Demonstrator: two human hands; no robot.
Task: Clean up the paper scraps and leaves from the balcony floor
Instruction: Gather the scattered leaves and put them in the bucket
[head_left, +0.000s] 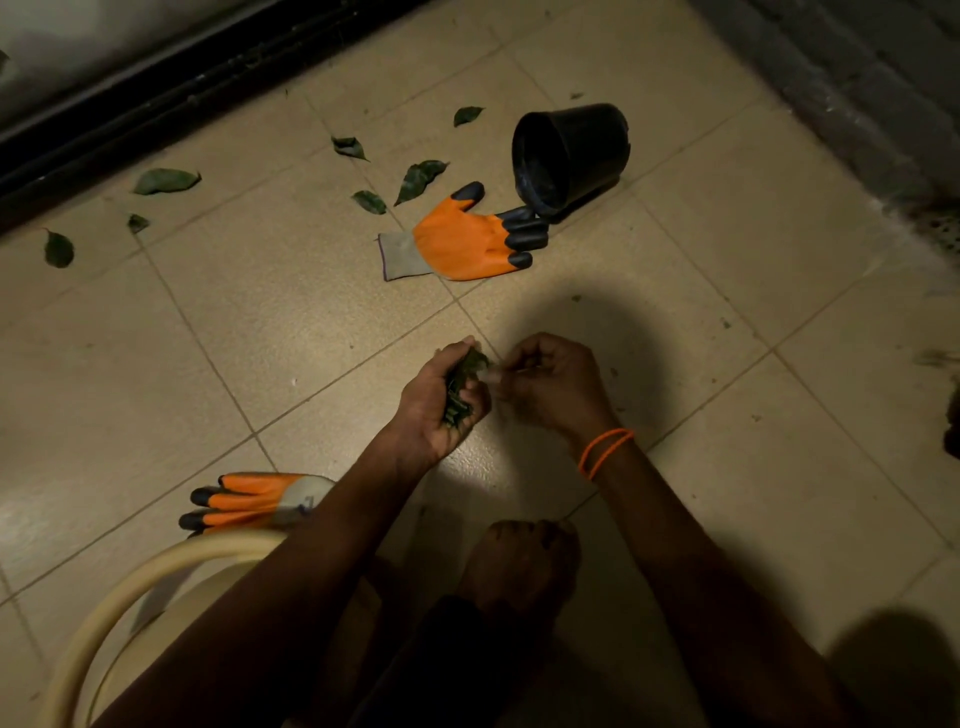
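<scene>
So I was watching the head feed, and the tiled floor (270, 322) took up nearly the whole frame. It was bounded by a dark door track (156, 98) along the upper left and a rough grey wall (852, 88) at the upper right, with a wide stretch of bare tile on the right side between the hands and that wall.

Both forearms reached forward from the bottom, meeting near the middle. The left hand (441, 400) was palm-up, its grip cupped around a small bunch of collected leaves (462, 387). The right hand (550, 384), with two orange bands (605, 452) on the wrist, had its fingers curled in toward that bunch; it was blurred, so I couldn't tell whether it pinched anything. A cream curved chair arm (119, 587) sat at lower left.

One black pot (569, 156) lay tipped on its side. Two orange gloves: one glove (462, 239) lay flat, fingertips touching the pot rim; the other glove (249, 501) lay just beside the left forearm.

I counted seven loose leaves (421, 176) scattered on the floor from the track to the pot, well apart from the hands. Tiny green specks dotted the tiles.
</scene>
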